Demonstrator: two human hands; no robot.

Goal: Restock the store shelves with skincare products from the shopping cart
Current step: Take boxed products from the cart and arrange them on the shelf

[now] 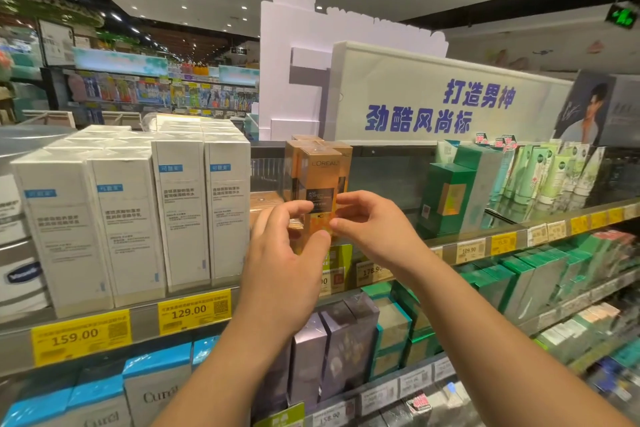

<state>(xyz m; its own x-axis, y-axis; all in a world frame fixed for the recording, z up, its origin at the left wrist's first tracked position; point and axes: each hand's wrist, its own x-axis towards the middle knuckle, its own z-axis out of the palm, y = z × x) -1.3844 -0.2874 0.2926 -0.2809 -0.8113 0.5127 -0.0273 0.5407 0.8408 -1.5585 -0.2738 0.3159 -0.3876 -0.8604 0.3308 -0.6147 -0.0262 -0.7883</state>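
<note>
Both your left hand (289,236) and right hand (367,222) have a pinch grip on the orange L'Oreal box (320,184) at the top shelf (450,244) front edge, so seat it square, label out, flush beside the white boxes (180,211).

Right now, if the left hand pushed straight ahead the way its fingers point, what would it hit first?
Probably the orange L'Oréal carton its fingers already curl around; depth beyond it is unclear.

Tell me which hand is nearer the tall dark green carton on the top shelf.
Right. The right hand is just left of the green carton; the left hand is farther left, past the orange box.
</note>
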